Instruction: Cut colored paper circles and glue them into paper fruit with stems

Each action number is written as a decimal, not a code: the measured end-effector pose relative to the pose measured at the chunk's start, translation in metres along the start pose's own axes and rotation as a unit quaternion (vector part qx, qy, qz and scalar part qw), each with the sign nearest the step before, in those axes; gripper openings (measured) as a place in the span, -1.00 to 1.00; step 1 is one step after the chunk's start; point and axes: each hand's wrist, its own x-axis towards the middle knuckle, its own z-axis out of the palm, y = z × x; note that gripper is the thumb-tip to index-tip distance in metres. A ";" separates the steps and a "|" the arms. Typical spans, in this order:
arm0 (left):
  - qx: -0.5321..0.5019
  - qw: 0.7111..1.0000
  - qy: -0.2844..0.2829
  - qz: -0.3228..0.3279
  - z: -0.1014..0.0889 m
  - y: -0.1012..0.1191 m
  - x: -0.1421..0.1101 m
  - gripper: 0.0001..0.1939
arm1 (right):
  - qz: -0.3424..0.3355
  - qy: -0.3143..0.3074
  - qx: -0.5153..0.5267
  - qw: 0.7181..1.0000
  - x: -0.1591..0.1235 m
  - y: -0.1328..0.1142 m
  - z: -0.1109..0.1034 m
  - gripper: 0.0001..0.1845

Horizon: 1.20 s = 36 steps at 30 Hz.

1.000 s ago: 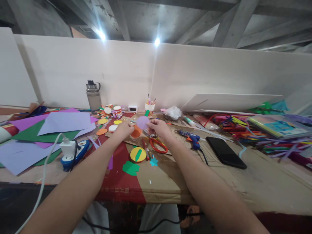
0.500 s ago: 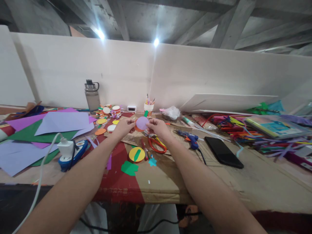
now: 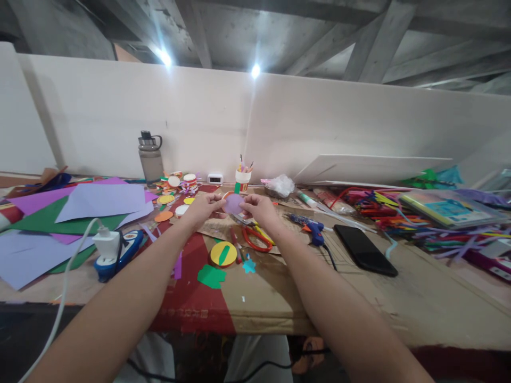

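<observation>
A round purple paper disc with an orange edge and a green strip standing up from its top is pinched between both hands above the table. My left hand grips its left side and my right hand its right side, fingers closed. Below the right hand lie red-handled scissors. Nearer to me rests a yellow disc with a green strip on it. Beside that disc are a green paper scrap and a blue star-like cutout.
Coloured paper sheets and a blue power strip lie at left, near a water bottle. A pencil cup stands at the back. To the right are a blue glue gun, a black phone and paper strips.
The purple disc has tilted or turned slightly in my fingers, showing more orange edge at its top. Both hands remain in nearly the same place.
</observation>
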 end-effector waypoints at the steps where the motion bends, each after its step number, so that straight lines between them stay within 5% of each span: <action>1: 0.003 1.000 0.001 -0.002 0.001 0.000 0.000 -0.58 | -0.011 0.002 -0.012 1.000 -0.001 -0.001 0.001 -0.81; 18: 0.071 0.997 -0.013 0.037 0.006 -0.003 0.001 -0.77 | -0.106 0.029 -0.171 0.979 -0.012 -0.008 0.004 -0.90; 25: 0.076 0.994 -0.050 0.054 0.009 -0.004 0.001 -0.71 | -0.138 0.084 -0.220 0.962 -0.015 -0.016 0.003 -0.95; 36: 0.079 0.992 -0.025 0.096 0.013 -0.004 0.002 -0.80 | -0.177 0.119 -0.305 0.928 -0.016 -0.015 0.004 -0.87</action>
